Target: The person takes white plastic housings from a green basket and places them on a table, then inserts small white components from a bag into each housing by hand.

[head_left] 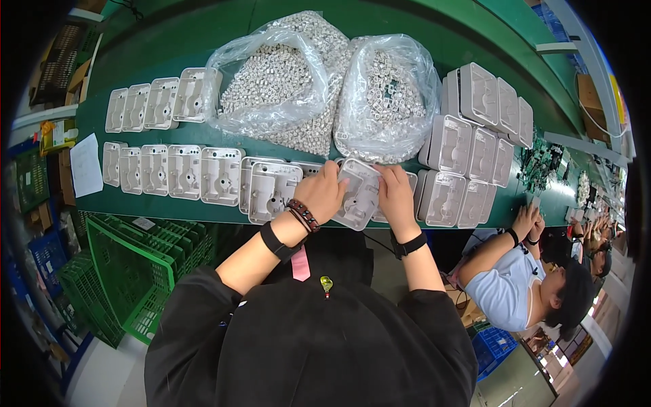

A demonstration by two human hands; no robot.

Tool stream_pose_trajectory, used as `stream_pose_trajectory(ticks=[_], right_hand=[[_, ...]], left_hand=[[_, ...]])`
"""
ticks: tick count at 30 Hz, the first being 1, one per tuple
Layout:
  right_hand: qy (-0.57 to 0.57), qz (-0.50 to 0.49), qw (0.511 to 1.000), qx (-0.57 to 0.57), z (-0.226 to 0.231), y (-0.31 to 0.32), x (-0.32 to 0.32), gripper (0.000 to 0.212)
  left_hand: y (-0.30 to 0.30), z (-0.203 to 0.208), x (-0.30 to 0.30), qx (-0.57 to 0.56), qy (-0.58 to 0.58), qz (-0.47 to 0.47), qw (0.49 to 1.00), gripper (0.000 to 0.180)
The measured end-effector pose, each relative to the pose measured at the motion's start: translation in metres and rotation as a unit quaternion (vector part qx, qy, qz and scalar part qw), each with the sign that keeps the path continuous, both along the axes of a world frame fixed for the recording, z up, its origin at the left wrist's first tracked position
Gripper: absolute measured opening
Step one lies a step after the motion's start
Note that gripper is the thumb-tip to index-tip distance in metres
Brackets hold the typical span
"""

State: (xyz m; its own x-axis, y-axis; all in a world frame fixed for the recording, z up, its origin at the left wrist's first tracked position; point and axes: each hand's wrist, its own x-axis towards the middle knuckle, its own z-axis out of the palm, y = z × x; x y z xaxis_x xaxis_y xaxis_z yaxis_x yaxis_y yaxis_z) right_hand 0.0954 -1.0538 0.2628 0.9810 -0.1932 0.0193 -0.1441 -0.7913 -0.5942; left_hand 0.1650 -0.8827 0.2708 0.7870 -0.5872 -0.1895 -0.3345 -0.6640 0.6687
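A light grey plastic housing, an open shallow shell with moulded ribs inside, is tilted in front of me near the table's edge. My left hand grips its left side, fingers closed at the upper corner. On the opposite side, my right hand has its fingers bent over the upper right edge. Just left of my left hand lies another grey housing, resting over others in the row. Beyond my hands sit two clear plastic bags, a larger bag and a smaller bag, both full of small whitish parts.
Grey housings stand in rows at left, and stacked housings at right on the green table. Green circuit boards lie farther right, near a co-worker. Green crates stand below the table's left side.
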Motion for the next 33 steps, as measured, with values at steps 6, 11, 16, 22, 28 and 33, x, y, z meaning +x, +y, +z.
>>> stream_pose_trajectory(ticks=[6, 11, 16, 22, 28, 33], right_hand=[[0.025, 0.006, 1.0, 0.003, 0.001, -0.002, 0.009, 0.024], [-0.042, 0.03, 0.997, 0.055, 0.051, 0.044, 0.023, 0.023], [-0.012, 0.108, 0.983, 0.149, 0.074, 0.105, 0.029, 0.017], [0.034, 0.083, 0.968, 0.236, 0.062, 0.132, 0.027, 0.012], [0.014, 0.027, 0.964, 0.263, 0.07, 0.142, 0.027, 0.013], [-0.022, 0.034, 0.98, 0.195, 0.068, 0.151, 0.026, 0.013]], left_hand=[[0.032, -0.002, 0.01, -0.126, -0.025, -0.024, 0.991, 0.024], [0.055, 0.018, 0.019, -0.082, 0.012, -0.077, 0.994, 0.034], [0.075, 0.029, 0.023, -0.085, 0.009, -0.089, 0.992, 0.049], [0.105, 0.041, 0.028, -0.071, 0.009, -0.127, 0.989, 0.058], [0.126, 0.014, 0.038, -0.084, -0.276, 0.065, 0.955, 0.057], [0.144, -0.02, 0.046, -0.044, -0.201, 0.101, 0.973, 0.051]])
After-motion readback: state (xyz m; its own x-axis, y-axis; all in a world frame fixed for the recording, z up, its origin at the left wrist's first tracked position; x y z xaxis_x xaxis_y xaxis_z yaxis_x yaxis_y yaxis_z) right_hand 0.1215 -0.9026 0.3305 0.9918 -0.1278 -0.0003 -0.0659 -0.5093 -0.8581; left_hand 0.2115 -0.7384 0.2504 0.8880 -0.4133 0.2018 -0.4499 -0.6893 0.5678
